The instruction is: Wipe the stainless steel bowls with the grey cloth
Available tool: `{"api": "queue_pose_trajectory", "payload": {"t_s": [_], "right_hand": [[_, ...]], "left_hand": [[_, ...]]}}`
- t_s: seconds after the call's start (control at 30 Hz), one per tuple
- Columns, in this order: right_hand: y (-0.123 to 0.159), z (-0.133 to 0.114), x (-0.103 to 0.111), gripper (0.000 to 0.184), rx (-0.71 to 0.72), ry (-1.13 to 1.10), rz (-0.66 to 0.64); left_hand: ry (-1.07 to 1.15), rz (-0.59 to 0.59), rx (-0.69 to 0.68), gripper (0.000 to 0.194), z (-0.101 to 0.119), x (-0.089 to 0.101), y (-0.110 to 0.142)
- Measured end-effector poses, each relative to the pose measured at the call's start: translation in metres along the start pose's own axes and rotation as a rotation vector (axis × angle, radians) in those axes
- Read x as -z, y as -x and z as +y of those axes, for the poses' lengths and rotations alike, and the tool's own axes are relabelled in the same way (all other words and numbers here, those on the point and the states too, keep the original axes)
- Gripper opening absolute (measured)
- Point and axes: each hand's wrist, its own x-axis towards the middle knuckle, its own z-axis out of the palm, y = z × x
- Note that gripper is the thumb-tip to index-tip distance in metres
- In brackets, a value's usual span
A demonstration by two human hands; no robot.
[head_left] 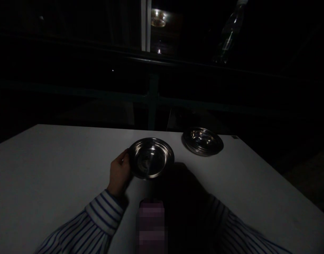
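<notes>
My left hand (120,173) grips the left rim of a shallow stainless steel bowl (151,158), thumb at the edge. The bowl is tilted a little toward me, over the middle of the white table; whether it touches the tabletop I cannot tell. From the lower right comes my right arm in a striped sleeve (230,225). My right hand is lost in the deep shadow right of the bowl, so its fingers cannot be made out. A stack of similar steel bowls (202,141) stands near the table's far right edge.
A pixelated pinkish thing (151,225) is at the near middle of the white table (72,151). Beyond the far edge, a dark railing (152,98) crosses the view. A clear bottle (230,35) stands behind it at upper right. The surroundings are very dark.
</notes>
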Motion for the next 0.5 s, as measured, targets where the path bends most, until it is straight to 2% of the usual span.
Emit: {"api": "queue_pose_trajectory", "payload": {"t_s": [0.13,0.3,0.43,0.5], "right_hand": [[0.0,0.005,0.008,0.017,0.119,0.021,-0.015],[0.001,0.007,-0.007,0.02,0.058,0.042,-0.011],[0.0,0.021,0.005,0.026,0.056,-0.028,0.003],[0.003,0.019,0.01,0.027,0.06,-0.062,-0.004]], "left_hand": [[-0.009,0.027,-0.019,0.041,0.002,-0.002,0.002],[-0.001,0.0,-0.038,0.042,-0.002,-0.003,0.001],[-0.029,-0.011,-0.056,0.046,-0.002,-0.002,0.001],[-0.04,0.001,-0.053,0.045,-0.001,-0.001,0.0]]}}
